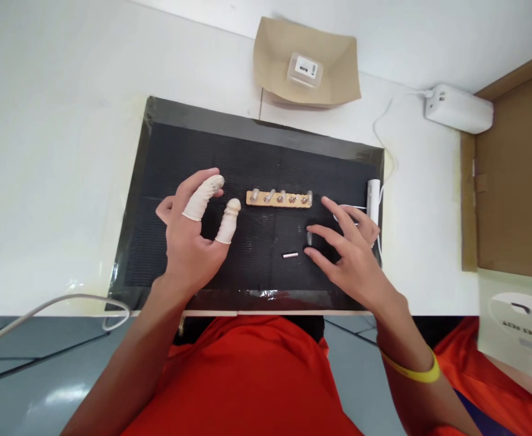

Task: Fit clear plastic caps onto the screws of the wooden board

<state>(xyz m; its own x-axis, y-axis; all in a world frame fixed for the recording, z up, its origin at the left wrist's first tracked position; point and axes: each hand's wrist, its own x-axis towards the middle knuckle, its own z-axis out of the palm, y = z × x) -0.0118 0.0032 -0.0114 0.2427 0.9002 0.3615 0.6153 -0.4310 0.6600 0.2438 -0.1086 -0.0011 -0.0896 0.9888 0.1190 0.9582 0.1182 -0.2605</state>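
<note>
A small wooden holder block (279,198) with several short metal pins standing in it lies on a black mat (248,163). My left hand (193,236) hovers to its left, fingers apart, with white finger cots on two fingers, holding nothing. My right hand (350,254) is spread over the mat's right part. Its fingertips sit next to a small clear cylinder (309,238), and a loose pale pin (290,255) lies just left of them.
A brown paper tray (334,79) holding a small clear box (305,69) stands behind the mat. A white pen-like tool (374,200) with a cord lies at the mat's right edge, a white adapter (459,109) further back. Cardboard (515,175) is at right; a white cable (66,306) at the table's front.
</note>
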